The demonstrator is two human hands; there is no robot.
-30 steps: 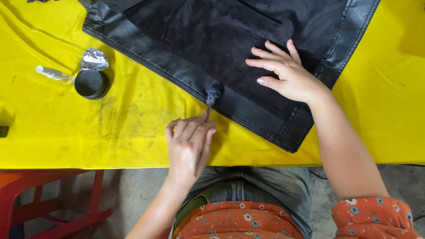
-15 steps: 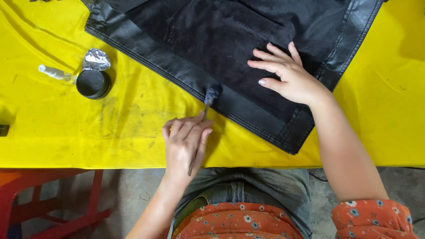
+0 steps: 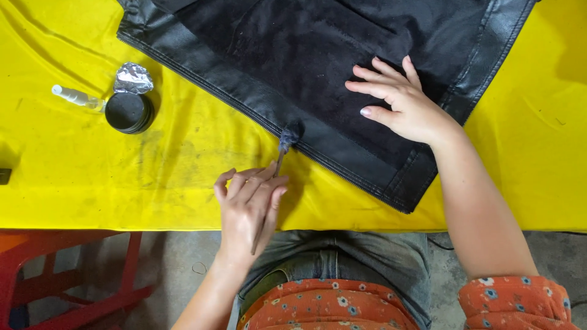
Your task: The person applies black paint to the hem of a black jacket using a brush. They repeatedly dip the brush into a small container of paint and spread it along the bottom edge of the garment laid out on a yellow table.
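Observation:
A black leather jacket (image 3: 318, 55) lies spread on the yellow table (image 3: 92, 177), its zipper edge running diagonally toward me. My left hand (image 3: 247, 205) grips a thin brush (image 3: 278, 160) whose dark bristle tip rests on the jacket's leather edge by the zipper. My right hand (image 3: 400, 104) lies flat with fingers spread on the jacket's dark lining, pressing it down.
A small round black tin (image 3: 127, 113) with peeled foil lid (image 3: 133, 78) sits at the left, a small clear bottle (image 3: 76, 98) beside it. A red stool (image 3: 61, 275) stands below the table's near edge on the left.
The brush tip has slid slightly up along the jacket's zipper edge with my left hand following. My right hand stays pressed on the lining.

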